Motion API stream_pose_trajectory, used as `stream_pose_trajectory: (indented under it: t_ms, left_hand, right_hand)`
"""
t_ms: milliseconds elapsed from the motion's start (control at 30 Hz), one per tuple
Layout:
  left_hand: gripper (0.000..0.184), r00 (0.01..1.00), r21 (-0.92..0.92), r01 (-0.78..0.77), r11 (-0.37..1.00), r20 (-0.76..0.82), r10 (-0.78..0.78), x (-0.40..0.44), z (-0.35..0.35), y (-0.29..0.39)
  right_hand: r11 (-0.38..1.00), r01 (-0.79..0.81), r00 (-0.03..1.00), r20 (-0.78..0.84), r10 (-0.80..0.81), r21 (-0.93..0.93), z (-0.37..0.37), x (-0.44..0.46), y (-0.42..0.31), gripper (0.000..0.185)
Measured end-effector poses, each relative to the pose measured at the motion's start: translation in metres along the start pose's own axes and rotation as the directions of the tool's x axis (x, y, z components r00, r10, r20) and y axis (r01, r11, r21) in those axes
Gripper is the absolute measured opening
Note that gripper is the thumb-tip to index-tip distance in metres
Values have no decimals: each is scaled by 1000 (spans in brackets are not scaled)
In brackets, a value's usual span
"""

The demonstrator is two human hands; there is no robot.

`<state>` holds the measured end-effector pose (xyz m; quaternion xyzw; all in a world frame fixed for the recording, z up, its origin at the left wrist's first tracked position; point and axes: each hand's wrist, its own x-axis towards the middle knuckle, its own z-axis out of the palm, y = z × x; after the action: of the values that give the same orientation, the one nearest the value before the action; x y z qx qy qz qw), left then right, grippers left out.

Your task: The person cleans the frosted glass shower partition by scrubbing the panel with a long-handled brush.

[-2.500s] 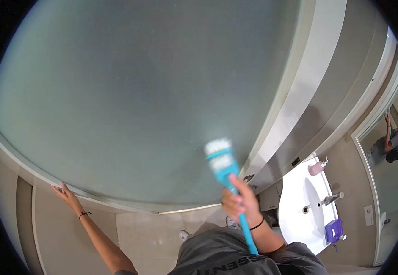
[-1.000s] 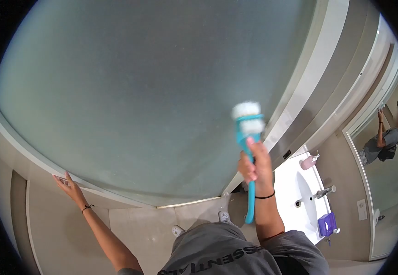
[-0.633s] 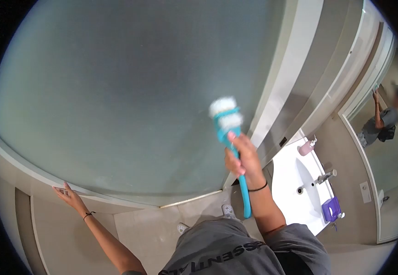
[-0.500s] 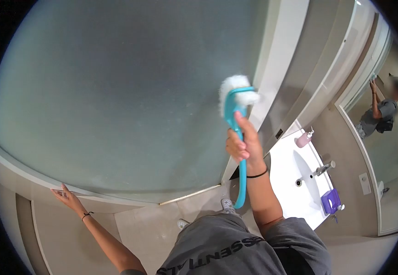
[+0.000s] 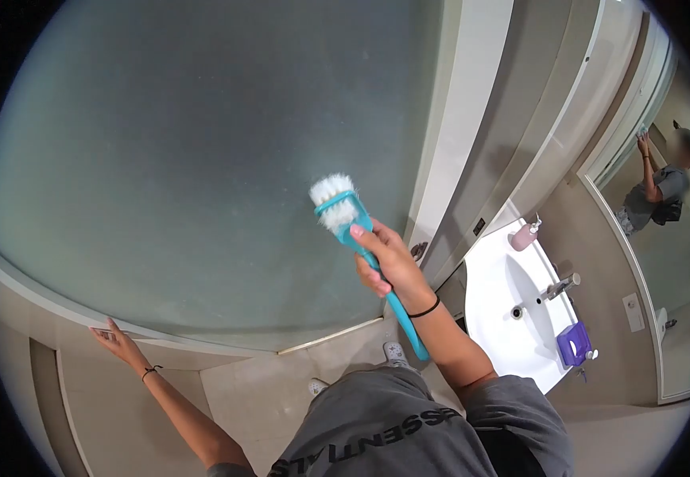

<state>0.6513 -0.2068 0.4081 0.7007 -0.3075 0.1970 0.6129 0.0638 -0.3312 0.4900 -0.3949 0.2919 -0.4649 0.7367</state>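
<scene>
My right hand (image 5: 393,261) is wrapped around a turquoise long-handled scrub brush (image 5: 354,213), gripping it close to the head, with the thumb along its back. White bristles show at the brush head, in front of the large frosted glass panel (image 5: 202,151). Whether the bristles touch the glass I cannot tell. The handle's curved end hangs down beside my forearm. Far to the left, my left hand (image 5: 121,347) has its fingers apart and holds nothing. It rests at the light frame (image 5: 194,343) along the bottom of the glass.
On the right is a white washbasin (image 5: 492,310) with a metal tap (image 5: 564,286). A pink pump bottle (image 5: 524,236) and a purple container (image 5: 575,345) stand on its rim. A mirror (image 5: 671,262) reflects a person. A white door post (image 5: 460,119) edges the glass.
My right hand has carried the brush left and slightly down, from near the door post onto the glass area. The brush head now tilts left. My left hand stays put.
</scene>
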Motion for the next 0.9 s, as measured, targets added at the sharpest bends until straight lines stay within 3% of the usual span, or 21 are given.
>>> stream_pose_trajectory:
  t_ms: [67, 167, 233, 367, 533, 567, 667, 800, 900]
  left_hand:
    - [70, 1000, -23, 5, 1000, -12, -6, 0, -1, -1]
    - [70, 1000, 12, 0, 1000, -3, 0, -3, -2, 12]
    - [70, 1000, -2, 3, 1000, -6, -3, -3, -2, 13]
    - [69, 1000, -48, 1, 999, -12, -1, -2, -1, 17]
    - [66, 1000, -47, -17, 999, -23, 16, -5, -1, 21]
    - [66, 1000, -49, -17, 999, -22, 16, -5, -1, 20]
    - [66, 999, -19, -49, 999, -17, 48, -4, -2, 18]
    - [68, 999, -36, -44, 998, -17, 43, -6, -2, 23]
    - [68, 999, -11, -51, 999, -19, 51, -11, -3, 34]
  right_hand:
    - [999, 32, 999, -25, -33, -41, 0, -1, -5, 28]
    - [979, 122, 992, -51, -115, 163, -17, 2, -23, 31]
    - [984, 112, 993, -62, -104, 140, -10, 3, -21, 32]
    - [992, 34, 998, -43, -39, -118, 8, 0, -8, 27]
    - [968, 184, 981, -88, -171, 168, -5, 1, -24, 33]
    - [976, 148, 986, -103, -133, 161, -4, 2, -19, 30]
    - [995, 53, 999, -7, -54, -83, 6, 1, -9, 26]
    - [996, 88, 990, -106, -87, -1, 3, -3, -25, 27]
    - [997, 74, 994, -74, -76, -27, 5, -3, -27, 28]
